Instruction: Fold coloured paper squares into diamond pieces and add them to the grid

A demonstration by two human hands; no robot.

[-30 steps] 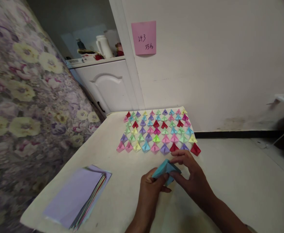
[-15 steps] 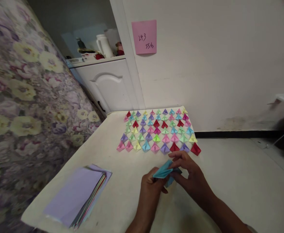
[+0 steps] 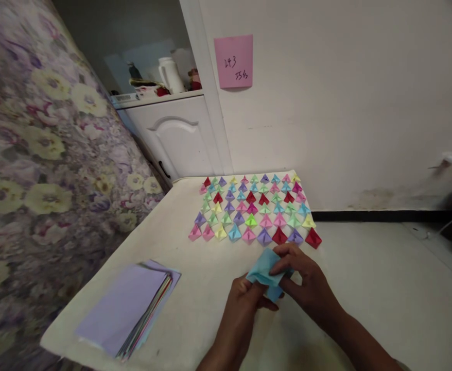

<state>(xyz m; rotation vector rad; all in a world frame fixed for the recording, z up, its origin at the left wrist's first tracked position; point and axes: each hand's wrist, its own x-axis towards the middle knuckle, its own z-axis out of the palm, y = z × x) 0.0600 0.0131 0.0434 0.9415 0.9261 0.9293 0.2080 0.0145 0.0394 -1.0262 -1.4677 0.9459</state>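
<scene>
A folded piece of light blue paper (image 3: 263, 269) is held in the air above the near right part of the table. My left hand (image 3: 245, 296) grips it from below and the left, fingers closed on its lower edge. From the right, my right hand (image 3: 299, 268) pinches the same paper, with the thumb under it and the fingertips on top. Just beyond my hands, several rows of small folded paper shapes (image 3: 249, 235) in pink, purple, red, green, yellow and blue stand on the table.
A stack of coloured paper sheets (image 3: 123, 306), purple on top, lies on the cream table (image 3: 195, 319) at left. A floral curtain (image 3: 56, 196) hangs along the left side. Behind are a white cabinet (image 3: 179, 136) and a wall with a pink note (image 3: 234, 62).
The blue paper has been turned and opened wider, so a broader face shows. Both my hands keep hold of it. The whole view has shifted slightly.
</scene>
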